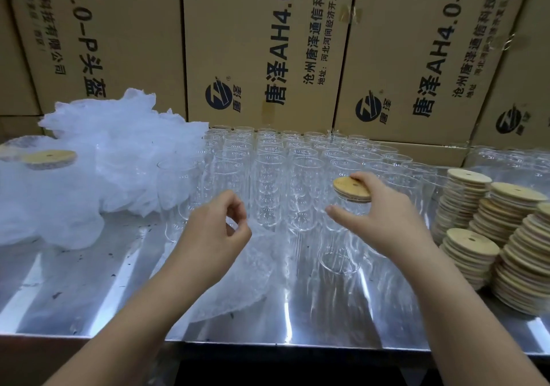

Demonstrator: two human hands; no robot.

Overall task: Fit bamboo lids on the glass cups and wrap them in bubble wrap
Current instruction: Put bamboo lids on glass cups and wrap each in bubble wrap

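Nearest to us is the steel table [89, 281], shiny, with long bright reflections and small dark specks. On it, in front of the centre, lies a bubble wrap sheet [238, 284], clear and finely dotted, with a rounded front edge.

Above the far part of this sheet is the left hand [220, 228]. Its fingers are curled, and the thumb tip comes close to the forefinger. We cannot tell if something thin is pinched between them.

The right hand [384, 216] grips a bamboo lid [349, 187]. The fingers bend over the right part of the lid's top and edge, and the thumb stretches out to the left, below the lid and apart from it. The lid is a flat round disc of pale wood with a darker band under its rim. It sits tilted at the mouth of a glass cup [339, 251], which stands on the table directly under the hand and just right of the sheet. This cup is tall, straight and fully transparent.

Behind the hands stand the rows of glass cups [268, 159], close together, with no lids. At the right are stacks of lids [470, 245], each top lid showing a small hole. At the left lies a crumpled white wrap heap [119, 162], and a lidded, wrapped cup [49, 158] is beside it. Brown cardboard boxes [262, 43] with dark print make the back wall.
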